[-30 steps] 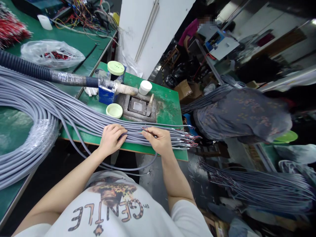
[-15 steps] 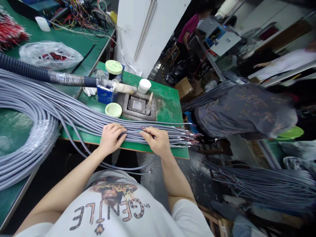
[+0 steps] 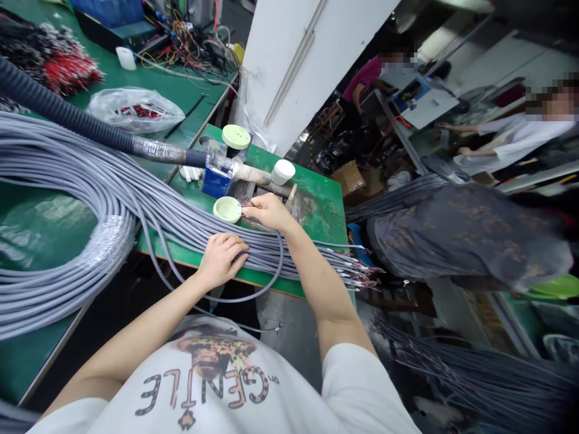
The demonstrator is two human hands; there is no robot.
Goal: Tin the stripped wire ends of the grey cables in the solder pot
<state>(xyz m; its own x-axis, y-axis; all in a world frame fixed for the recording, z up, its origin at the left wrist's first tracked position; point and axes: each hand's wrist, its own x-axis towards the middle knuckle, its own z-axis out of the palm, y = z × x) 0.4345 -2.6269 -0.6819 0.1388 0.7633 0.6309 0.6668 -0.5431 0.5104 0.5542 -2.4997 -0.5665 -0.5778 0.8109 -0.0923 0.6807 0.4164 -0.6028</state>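
"So, which way does the cable (image 3: 281, 259) point?"

"Left: its wire tips (image 3: 244, 204) reach the right side of the pale green bowl (image 3: 221, 211), and the right hand (image 3: 266, 211) pinches just behind them. The length curves right, then loops back left on the near side."

"Its look?"

"Grey sheath, thin dark and reddish wires fanned out."

"Left hand (image 3: 221, 256)?"

"Resting on the grey bundle (image 3: 181, 214); gripping, I can't tell."

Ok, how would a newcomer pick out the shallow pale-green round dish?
Find the green tabletop with the long grey cable bundle along its near side. Just beyond the bundle, at the right hand's fingertips, sits the shallow pale-green round dish. Unlike the flat pale-green disc farther back, it shows a hollow inside.
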